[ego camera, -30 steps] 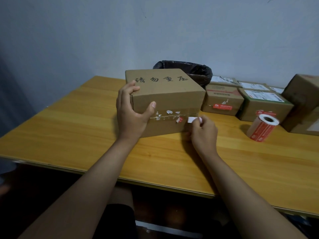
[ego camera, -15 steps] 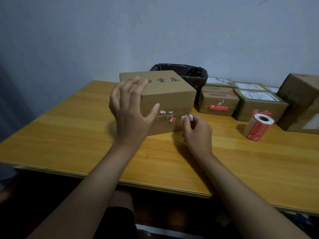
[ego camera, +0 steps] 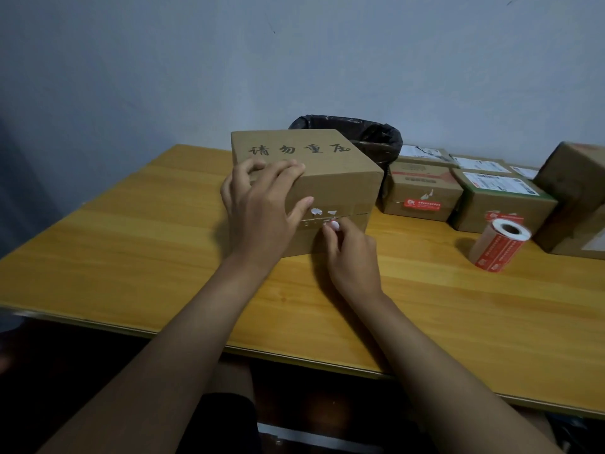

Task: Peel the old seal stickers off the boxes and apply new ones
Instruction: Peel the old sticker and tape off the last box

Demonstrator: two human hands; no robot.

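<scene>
hands [ego camera: 262, 208]: bare | forearms: bare, no sleeves | wrists: unadorned

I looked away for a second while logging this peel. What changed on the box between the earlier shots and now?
The right hand moved left along the box seam, from its right end to the middle, still pinching a white sticker scrap. The left hand lifted briefly, then re-gripped the box's near-left top corner. Fewer red and white remnants show. The sticker roll and other boxes stayed put.

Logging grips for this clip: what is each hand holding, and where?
The left hand grips the box at its near left top corner. The right hand pinches a sticker scrap at the front seam.
</scene>
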